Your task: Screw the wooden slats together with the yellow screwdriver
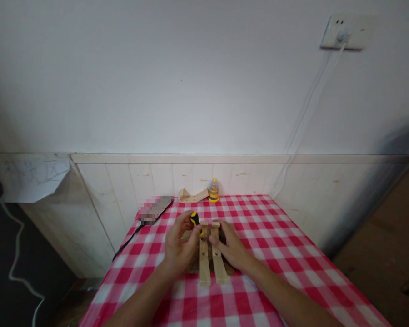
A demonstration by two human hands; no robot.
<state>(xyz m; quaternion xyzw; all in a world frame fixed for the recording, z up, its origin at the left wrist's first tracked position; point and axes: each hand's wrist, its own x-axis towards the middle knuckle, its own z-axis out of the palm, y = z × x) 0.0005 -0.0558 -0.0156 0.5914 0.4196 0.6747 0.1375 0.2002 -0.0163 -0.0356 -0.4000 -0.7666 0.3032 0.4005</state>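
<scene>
My left hand [177, 246] is closed around a yellow-and-black screwdriver [194, 219], its handle tilted up and its lower end near the left wooden strip [205, 269]. A second pale wooden strip [220, 270] lies beside it. Both strips rest on a brown piece [192, 268], mostly hidden by the strips and hands, and each shows a dark screw head. My right hand [234, 248] grips the right strip near its far end, with the thumb on top and the fingers round the far side.
A red-and-white checked cloth [272, 281] covers the table. At the wall stand a yellow-capped clear container [214, 190] and a curved wooden piece [192, 197]. A flat dark-edged device [161, 209] with a black strap [127, 240] lies at the back left.
</scene>
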